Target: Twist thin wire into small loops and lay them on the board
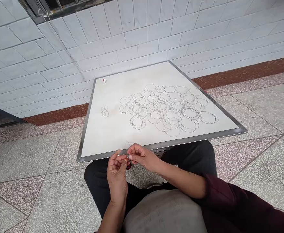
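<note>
Near the table's front edge, my left hand (118,171) and my right hand (142,158) meet, both pinching a thin wire loop (127,142). The loop's upper arc rises above the fingertips, over the table's metal edge. A beige wrap covers the tip of one left finger. Many thin wire rings (171,108) lie overlapping across the middle and right of the white table (103,136). A small cluster of looped wire (104,111) rests apart at the left.
A small white and red object (104,81) sits at the table's back left corner. Behind stands a white tiled wall (132,38) with a cord (69,55) hanging down. My knees are under the table's grey metal rim (192,139).
</note>
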Available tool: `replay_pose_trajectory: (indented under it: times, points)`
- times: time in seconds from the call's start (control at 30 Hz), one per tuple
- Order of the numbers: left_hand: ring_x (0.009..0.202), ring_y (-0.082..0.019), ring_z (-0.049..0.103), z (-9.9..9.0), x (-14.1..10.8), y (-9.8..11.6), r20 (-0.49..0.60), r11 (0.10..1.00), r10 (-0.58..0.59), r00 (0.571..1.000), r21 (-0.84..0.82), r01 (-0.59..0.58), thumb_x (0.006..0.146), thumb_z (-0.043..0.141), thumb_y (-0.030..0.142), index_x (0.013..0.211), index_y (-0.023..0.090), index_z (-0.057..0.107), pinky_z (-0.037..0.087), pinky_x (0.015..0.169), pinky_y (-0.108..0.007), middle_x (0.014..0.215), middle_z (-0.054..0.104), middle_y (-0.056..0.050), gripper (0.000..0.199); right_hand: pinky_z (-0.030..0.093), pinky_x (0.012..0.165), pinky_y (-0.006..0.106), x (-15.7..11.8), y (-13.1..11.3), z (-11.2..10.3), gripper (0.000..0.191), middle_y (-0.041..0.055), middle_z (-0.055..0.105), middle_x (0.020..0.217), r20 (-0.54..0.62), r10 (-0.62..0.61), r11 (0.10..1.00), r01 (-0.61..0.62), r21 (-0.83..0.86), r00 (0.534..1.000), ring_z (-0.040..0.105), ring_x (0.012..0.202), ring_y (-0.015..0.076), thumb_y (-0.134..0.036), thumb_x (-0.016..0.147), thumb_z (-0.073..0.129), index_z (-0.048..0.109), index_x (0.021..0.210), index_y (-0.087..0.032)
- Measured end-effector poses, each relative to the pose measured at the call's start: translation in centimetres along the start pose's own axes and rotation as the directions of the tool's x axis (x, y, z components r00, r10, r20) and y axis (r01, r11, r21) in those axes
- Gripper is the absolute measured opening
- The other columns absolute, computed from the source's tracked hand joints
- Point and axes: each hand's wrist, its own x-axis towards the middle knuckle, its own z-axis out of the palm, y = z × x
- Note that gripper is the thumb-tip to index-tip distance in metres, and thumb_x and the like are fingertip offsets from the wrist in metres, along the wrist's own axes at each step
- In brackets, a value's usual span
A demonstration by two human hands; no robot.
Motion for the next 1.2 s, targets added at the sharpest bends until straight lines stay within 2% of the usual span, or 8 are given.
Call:
replay_pose_trajectory:
  times: [0.5,0.7,0.97,1.2]
  points:
    - [0.074,-0.01,0.061,0.0,-0.4,0.6,0.015,0.997,-0.024,1.0,-0.07,0.025,0.077,0.077,0.029,0.115,0.02,0.064,0.052,0.073,-0.023,0.085,0.064,0.001,0.042,0.043,0.062,0.026,-0.1,-0.1,-0.2,0.034,-0.0027,0.057,0.079,-0.014,-0.023,1.0,0.023,0.003,1.0,0.053,0.065,0.0105,-0.046,0.078,0.072,0.056,0.093,-0.02]
    - [0.072,-0.01,0.062,0.2,-0.2,0.8,0.013,0.994,-0.054,0.998,-0.099,0.055,0.073,0.08,0.026,0.112,0.019,0.065,0.053,0.07,-0.024,0.082,0.065,0.001,0.043,0.044,0.061,0.025,-0.2,0.0,-0.3,0.028,-0.0018,0.059,0.074,0.0,-0.033,0.999,0.033,-0.036,0.999,0.056,0.067,0.0119,-0.047,0.085,0.064,0.057,0.093,-0.02]
    - [0.07,-0.012,0.065,0.4,-0.1,1.1,0.005,0.99,-0.072,0.997,-0.121,0.072,0.069,0.082,0.031,0.106,0.019,0.067,0.055,0.07,-0.027,0.078,0.065,0.002,0.042,0.046,0.06,0.024,0.1,0.4,-0.4,0.025,-0.0015,0.062,0.072,-0.021,-0.021,0.999,0.02,-0.033,1.0,0.057,0.066,0.0117,-0.044,0.085,0.066,0.059,0.09,-0.02]
    - [0.069,-0.01,0.064,0.1,0.0,1.0,0.001,0.994,-0.069,0.998,-0.08,0.069,0.07,0.082,0.027,0.113,0.019,0.065,0.053,0.07,-0.024,0.078,0.066,0.002,0.047,0.047,0.062,0.024,-0.1,0.1,-0.4,0.025,0.0002,0.066,0.079,0.006,0.006,1.0,-0.006,-0.015,1.0,0.058,0.068,0.0116,-0.043,0.084,0.067,0.06,0.09,-0.02]
